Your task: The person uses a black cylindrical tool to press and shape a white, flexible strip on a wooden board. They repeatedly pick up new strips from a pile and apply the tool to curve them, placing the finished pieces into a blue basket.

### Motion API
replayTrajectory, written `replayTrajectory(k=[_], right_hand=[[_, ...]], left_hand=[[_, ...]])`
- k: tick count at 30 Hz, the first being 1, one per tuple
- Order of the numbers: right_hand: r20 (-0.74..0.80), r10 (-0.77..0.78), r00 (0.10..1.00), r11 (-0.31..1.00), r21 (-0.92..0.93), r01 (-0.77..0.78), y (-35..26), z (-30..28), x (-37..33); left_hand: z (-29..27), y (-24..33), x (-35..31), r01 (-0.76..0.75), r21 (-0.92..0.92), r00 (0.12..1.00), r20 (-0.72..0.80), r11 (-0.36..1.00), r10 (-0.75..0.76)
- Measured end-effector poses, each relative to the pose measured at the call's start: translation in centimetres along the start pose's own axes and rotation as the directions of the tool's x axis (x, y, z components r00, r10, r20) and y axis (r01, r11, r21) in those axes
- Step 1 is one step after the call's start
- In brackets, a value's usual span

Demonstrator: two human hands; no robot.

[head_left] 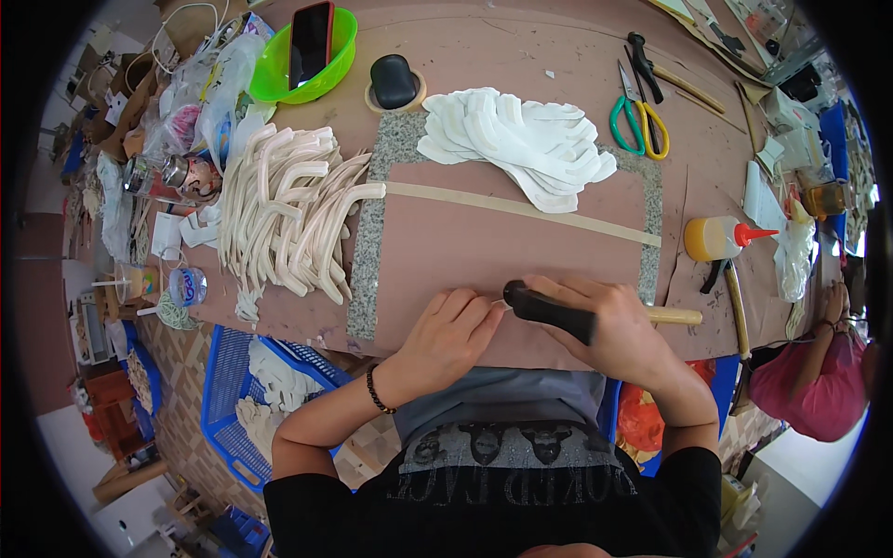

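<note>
Right hand [611,319] wraps its grip round the black-headed hammer [553,314]; just beside, left hand [444,331] apparently pinches a pale piece [500,304].

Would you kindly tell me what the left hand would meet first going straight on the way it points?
The left hand would probably first meet the black-headed hammer in the right hand, though depth is unclear.

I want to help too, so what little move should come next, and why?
Perhaps draw the left hand back slightly before any tap: the right hand grips the hammer, whose black end sits very close to the left fingers, so they could get knocked.
</note>
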State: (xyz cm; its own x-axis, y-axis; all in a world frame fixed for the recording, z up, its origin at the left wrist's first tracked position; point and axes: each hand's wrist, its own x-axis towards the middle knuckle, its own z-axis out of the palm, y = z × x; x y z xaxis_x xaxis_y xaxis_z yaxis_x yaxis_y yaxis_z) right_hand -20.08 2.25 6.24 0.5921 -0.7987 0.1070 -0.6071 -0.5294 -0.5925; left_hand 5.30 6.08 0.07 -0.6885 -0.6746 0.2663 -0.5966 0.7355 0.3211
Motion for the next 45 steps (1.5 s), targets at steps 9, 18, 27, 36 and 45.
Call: replayTrajectory(k=[9,18,27,36,45], right_hand=[[0.057,-0.018,0.998,1.000,0.023,0.016,-0.4,0.3,1.0],[0.066,-0.080,0.995,0.997,0.016,0.080,-1.4,0.5,2.4],[0.118,-0.108,0.987,0.994,0.021,0.106,-1.3,1.1,2.8],[0.038,-0.053,0.998,0.998,-0.014,0.053,-1.8,1.3,1.2],[0.052,-0.062,0.997,0.998,0.013,0.061,-1.7,2.1,1.8]], left_hand=[[0.4,0.1,-1.6,0.083,-0.024,0.992,-0.090,0.996,-0.085],[0.1,0.5,-2.9,0.171,-0.068,0.975,-0.136,0.983,-0.178],[0.0,0.2,-3.3,0.286,-0.172,0.925,-0.207,0.943,-0.318],[-0.3,-3.7,-1.5,-0.042,-0.187,0.996,-0.081,0.981,0.027],[-0.4,-2.4,-2.2,0.028,-0.159,0.994,-0.102,0.987,-0.044]])
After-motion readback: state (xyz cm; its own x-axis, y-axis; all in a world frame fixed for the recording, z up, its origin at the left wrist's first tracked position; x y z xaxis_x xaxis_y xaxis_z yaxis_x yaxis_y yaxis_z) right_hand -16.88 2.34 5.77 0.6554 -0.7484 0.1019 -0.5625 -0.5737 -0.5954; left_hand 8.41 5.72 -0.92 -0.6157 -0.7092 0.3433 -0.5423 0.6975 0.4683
